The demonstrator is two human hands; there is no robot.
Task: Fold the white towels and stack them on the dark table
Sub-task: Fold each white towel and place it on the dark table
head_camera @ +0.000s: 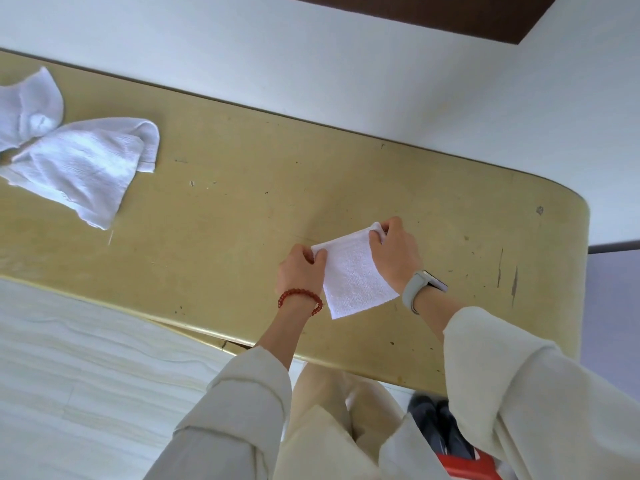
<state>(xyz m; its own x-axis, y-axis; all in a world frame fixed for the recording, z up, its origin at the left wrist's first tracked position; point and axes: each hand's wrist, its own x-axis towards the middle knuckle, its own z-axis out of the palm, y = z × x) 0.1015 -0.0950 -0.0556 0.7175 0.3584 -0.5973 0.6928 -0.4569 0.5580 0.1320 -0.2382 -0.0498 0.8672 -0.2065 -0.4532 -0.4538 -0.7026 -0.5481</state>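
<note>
The left hand [300, 268] and right hand [394, 252] each pinch a far corner of a small folded towel [353, 275], which lies near the right end of the scratched, yellowish, round-cornered table [242, 188]. It appears light, soft, limp terry, unlikely to slip or break, and best held at corners or edges. Two unfolded towels [69, 150] lie rumpled at the far left.

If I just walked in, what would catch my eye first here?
Two hands, left and right, pinch a small folded towel by its far corners at the middle of the table. Unfolded towels lie crumpled at its far left.
</note>
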